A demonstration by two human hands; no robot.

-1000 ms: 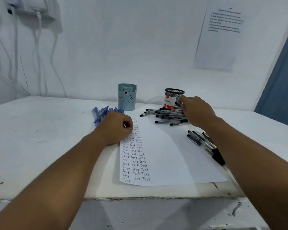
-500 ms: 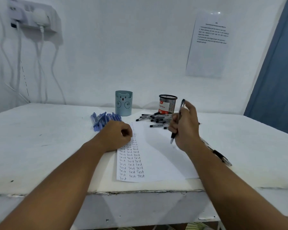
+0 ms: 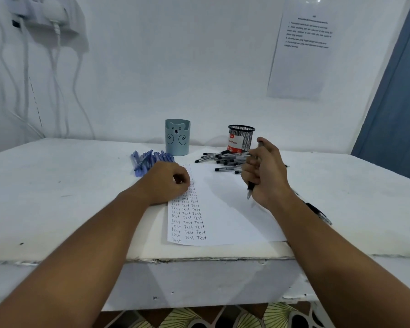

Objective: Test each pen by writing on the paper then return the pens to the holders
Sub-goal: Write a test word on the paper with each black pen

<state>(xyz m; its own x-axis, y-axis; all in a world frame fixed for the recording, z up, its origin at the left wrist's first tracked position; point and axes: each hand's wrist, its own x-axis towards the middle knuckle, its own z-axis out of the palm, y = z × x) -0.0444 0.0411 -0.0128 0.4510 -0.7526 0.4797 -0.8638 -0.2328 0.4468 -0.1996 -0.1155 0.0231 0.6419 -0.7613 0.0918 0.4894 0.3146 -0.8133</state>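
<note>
item: right hand [image 3: 266,172], raised above the sheet, fingers curled round a black-and-clear retractable ballpoint pen [image 3: 251,189]; pen near upright, tip down, thumb at its top end. tip is off the paper, over the blank middle of the sheet.

item: left hand [image 3: 169,182], fingers curled into a loose fist holding nothing visible, resting on the upper left edge of the white paper sheet [image 3: 223,209] and pinning it to the white painted table [image 3: 57,197].

item: paper, columns of the handwritten word "test" down its left part; right part blank.

item: loose heap of black-capped clear pens [image 3: 223,159], on the table at the foot of the black wire-mesh pen holder [image 3: 241,138]; a few more black pens [image 3: 317,213] lie right of the sheet, partly hidden by the right forearm.

item: cluster of blue pens [image 3: 149,160], on the table beside the pale teal bear-face pen holder [image 3: 177,137].

handling note, as judgement: step in hand appears to be readying the pen to write. whether the tip is extended cannot be told; press the top with the thumb if not. shift the fist grip to a writing pinch near the tip, lower onto the next free spot by the last column, keep the left hand's weight on the sheet so it does not slide, write lightly and small to save space.
</note>
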